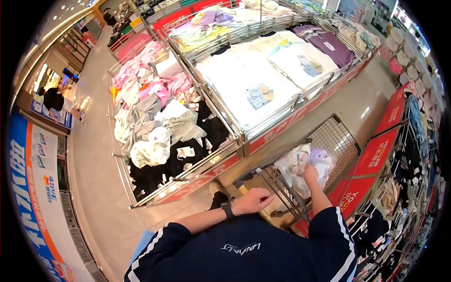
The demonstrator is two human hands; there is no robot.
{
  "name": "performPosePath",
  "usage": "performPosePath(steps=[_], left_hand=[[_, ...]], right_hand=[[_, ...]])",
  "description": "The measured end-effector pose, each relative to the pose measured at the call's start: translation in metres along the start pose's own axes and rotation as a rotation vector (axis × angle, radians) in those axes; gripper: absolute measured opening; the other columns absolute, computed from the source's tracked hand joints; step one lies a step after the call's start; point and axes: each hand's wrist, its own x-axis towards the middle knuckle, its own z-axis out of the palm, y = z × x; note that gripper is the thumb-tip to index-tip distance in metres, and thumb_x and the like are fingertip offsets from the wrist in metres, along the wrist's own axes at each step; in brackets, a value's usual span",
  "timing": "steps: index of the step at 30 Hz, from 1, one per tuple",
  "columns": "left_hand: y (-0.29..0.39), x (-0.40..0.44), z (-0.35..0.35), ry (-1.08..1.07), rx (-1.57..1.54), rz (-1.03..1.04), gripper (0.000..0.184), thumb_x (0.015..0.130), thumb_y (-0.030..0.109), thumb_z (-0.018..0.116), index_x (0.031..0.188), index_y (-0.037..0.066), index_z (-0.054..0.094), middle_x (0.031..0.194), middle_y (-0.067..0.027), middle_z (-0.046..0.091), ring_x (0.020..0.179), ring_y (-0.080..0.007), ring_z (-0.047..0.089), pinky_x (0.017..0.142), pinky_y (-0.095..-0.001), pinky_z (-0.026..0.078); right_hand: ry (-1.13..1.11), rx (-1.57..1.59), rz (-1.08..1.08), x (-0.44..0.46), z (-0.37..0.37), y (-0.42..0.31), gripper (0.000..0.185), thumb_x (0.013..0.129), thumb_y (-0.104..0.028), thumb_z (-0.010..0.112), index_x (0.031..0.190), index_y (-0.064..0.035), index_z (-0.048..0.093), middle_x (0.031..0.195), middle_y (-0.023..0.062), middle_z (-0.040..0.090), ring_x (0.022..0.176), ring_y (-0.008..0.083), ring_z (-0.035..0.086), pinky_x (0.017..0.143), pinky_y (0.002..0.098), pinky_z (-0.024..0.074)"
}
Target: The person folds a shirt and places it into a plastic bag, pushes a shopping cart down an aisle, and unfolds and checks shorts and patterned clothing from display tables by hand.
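Observation:
A white translucent plastic bag (293, 162) with something pale purple inside lies in the child-seat end of a metal shopping cart (336, 141). My right hand (310, 173) reaches down onto the bag, its fingers closed on the plastic. Near the cart's handle, my left hand (253, 200) hovers in front of my body with the fingers curled inward; whether anything is in it cannot be made out. A dark watch (227, 209) is on the left wrist.
Left of the cart stands a railed bin of jumbled clothes (159, 117). Behind it, another railed table holds white shirts (249, 84) and a purple shirt (324, 44). Clothing racks (399, 174) line the right. A person (54, 99) is at the far left.

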Motion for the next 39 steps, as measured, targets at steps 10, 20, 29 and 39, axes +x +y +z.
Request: performPosePath(steps=[10, 20, 29, 39], left_hand=[[-0.001, -0.044, -0.106, 0.151, -0.568, -0.451, 0.025, 0.097, 0.022, 0.058, 0.086, 0.000, 0.063, 0.078, -0.0017, 0.065, 0.073, -0.0074, 0.060, 0.069, -0.0228, 0.051], [0.047, -0.063, -0.253, 0.346, -0.798, 0.010, 0.034, 0.102, 0.031, 0.048, 0.099, -0.001, 0.061, 0.088, -0.0066, 0.065, 0.077, -0.0129, 0.062, 0.069, -0.0256, 0.051], [-0.019, -0.124, -0.338, 0.541, -0.753, -0.463, 0.030, 0.095, 0.029, 0.056, 0.094, 0.000, 0.061, 0.085, -0.0050, 0.061, 0.075, -0.0118, 0.058, 0.064, -0.0265, 0.052], [-0.042, -0.137, -0.299, 0.914, -0.684, -0.386, 0.015, 0.097, 0.014, 0.056, 0.089, 0.002, 0.061, 0.083, -0.0012, 0.062, 0.075, -0.0072, 0.056, 0.071, -0.0221, 0.046]], right_hand=[[0.806, 0.716, -0.217, -0.085, -0.269, -0.039, 0.014, 0.097, -0.009, 0.050, 0.092, 0.0030, 0.055, 0.075, 0.0062, 0.055, 0.071, 0.0147, 0.052, 0.065, 0.0299, 0.0440], [0.722, 0.483, -1.359, -0.193, -0.373, -0.367, 0.021, 0.065, 0.006, 0.058, 0.084, -0.0012, 0.061, 0.069, 0.0070, 0.053, 0.056, 0.0240, 0.047, 0.050, 0.0328, 0.0368], [0.376, 0.250, -1.623, -0.213, -0.213, -0.519, 0.030, 0.063, -0.005, 0.063, 0.093, -0.0086, 0.067, 0.073, -0.0012, 0.053, 0.075, 0.0191, 0.048, 0.067, 0.0338, 0.0387], [0.179, 0.288, -1.238, -0.169, -0.217, -0.491, 0.004, 0.077, -0.006, 0.068, 0.081, -0.0070, 0.067, 0.068, 0.0056, 0.061, 0.067, 0.0257, 0.053, 0.066, 0.0361, 0.0425]])
